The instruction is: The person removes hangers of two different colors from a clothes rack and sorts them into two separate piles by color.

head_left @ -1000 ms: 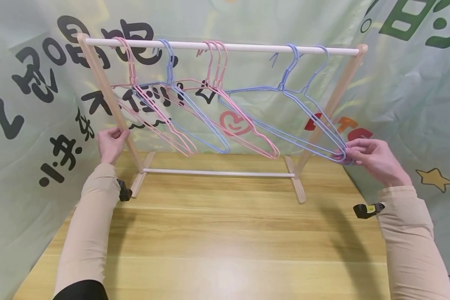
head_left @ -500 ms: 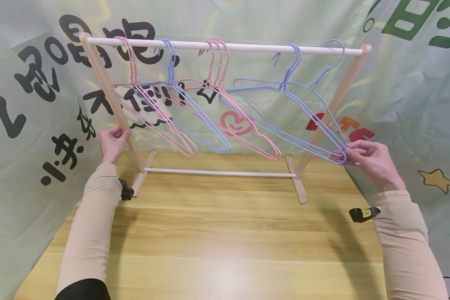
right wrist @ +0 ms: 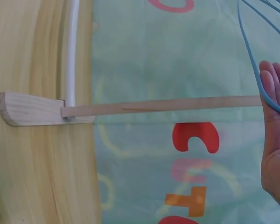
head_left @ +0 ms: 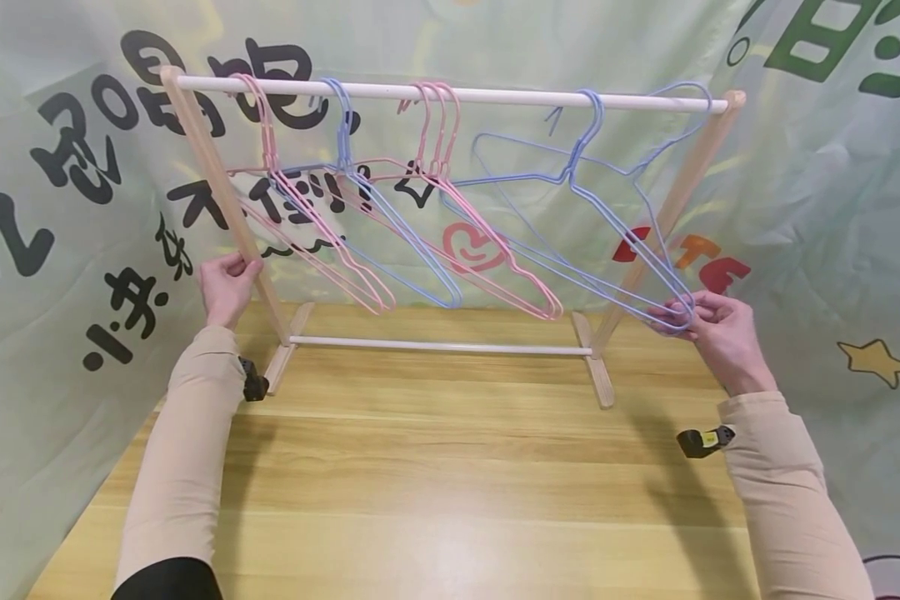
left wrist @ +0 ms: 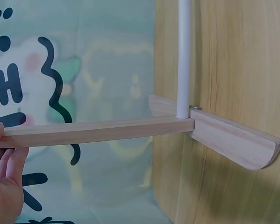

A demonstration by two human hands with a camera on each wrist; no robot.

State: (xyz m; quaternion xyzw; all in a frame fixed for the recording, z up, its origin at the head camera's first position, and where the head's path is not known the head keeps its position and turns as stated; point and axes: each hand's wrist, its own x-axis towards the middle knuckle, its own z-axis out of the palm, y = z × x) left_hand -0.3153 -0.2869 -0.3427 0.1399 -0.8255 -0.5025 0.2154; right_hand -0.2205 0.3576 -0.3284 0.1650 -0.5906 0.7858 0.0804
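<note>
A wooden rack with a white top bar (head_left: 495,96) carries pink and blue clothes hangers. My left hand (head_left: 227,292) pinches the rack's left post (head_left: 208,162); the left wrist view shows the fingers around that post (left wrist: 97,132). At the right, my right hand (head_left: 727,337) holds the lower corner of a blue hanger (head_left: 636,173), whose hook is turned askew at the bar's right end. In the right wrist view, blue wire (right wrist: 250,53) crosses the fingers (right wrist: 270,86); the thumb is hidden. Other blue hangers (head_left: 570,171) hang just left of it, their corners beside the same hand.
Further left hang pink hangers (head_left: 438,158), blue hangers (head_left: 342,142) and more pink hangers (head_left: 268,150). A white lower bar (head_left: 442,345) joins the rack's feet on the wooden table (head_left: 450,467). Printed cloth (head_left: 817,208) stands behind and at both sides.
The rightmost blue hanger's hook has swung right and turned along the bar, and its far corner has risen. My right hand has shifted left and slightly down. The left hand stays on the post.
</note>
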